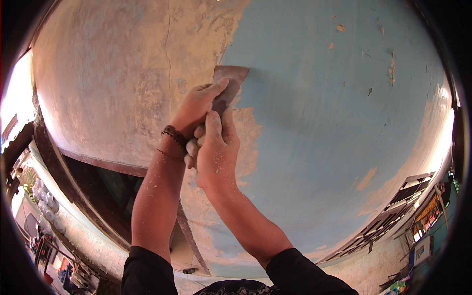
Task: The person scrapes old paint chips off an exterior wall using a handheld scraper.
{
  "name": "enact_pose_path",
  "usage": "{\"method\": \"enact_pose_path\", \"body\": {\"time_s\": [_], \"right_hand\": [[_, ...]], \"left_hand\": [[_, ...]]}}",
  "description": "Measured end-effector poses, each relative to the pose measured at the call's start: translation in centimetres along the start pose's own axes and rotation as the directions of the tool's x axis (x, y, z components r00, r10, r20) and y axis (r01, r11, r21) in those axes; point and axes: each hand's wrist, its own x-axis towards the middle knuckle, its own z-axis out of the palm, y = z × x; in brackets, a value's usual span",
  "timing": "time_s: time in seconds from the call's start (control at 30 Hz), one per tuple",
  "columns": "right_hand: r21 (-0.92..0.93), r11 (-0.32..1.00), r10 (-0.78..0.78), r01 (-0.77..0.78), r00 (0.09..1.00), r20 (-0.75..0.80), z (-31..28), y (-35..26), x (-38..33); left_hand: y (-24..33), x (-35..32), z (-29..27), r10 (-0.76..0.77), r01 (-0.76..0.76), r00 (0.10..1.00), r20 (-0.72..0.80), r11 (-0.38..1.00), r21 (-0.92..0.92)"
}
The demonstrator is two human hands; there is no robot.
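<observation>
- Both hands up against a wall, holding one scraper together.
- Scraper: flat, wide metal blade, dull brown-grey, top edge about level and slightly tilted, blade face laid on the wall right at the border between bare plaster and blue paint.
- Left hand: fingers wrapped shut around the scraper below the blade, thumb stretched up along the blade's left edge, pressing on it. Dark beaded bracelet on that wrist, plus a thin cord below it.
- Right hand: closed around the lower part of the handle, just under the left hand and touching it; forefinger or thumb points up along the handle toward the blade. Handle itself hidden by both hands, can't tell its colour or shape.
- Both hands and forearms dusted with pale flecks.
- Dark sleeves come in from the lower edge, pushed to about the elbow.
- Wall: left half scraped to bare tan-pink plaster with a thin crack running down it; right half has pale blue paint on it, with small chips and flaked spots near the top right and a few bare patches lower down.
- Dark window or door frame below the left forearm, at lower left.
- Barred window grille at lower right, cluttered coloured things beyond it, too small to tell.
</observation>
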Motion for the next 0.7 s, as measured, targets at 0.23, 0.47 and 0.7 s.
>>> {"method": "enact_pose_path", "body": {"time_s": [0.23,0.47,0.7], "right_hand": [[0.06,0.998,-0.024,0.023,1.0,0.002,-1.8,1.1,-0.2],[0.064,0.998,-0.024,0.02,0.998,0.059,-0.3,-2.4,2.1],[-0.051,0.997,0.059,-0.059,0.998,-0.008,-8.1,2.6,-3.0]], "left_hand": [[-2.5,0.5,0.5,0.134,-0.133,0.991,0.004,0.977,0.167],[2.6,1.8,2.5,0.1,-0.098,0.995,-0.021,0.991,0.089],[-10.5,-2.7,2.2,0.205,-0.173,0.965,-0.162,0.966,0.192]]}}
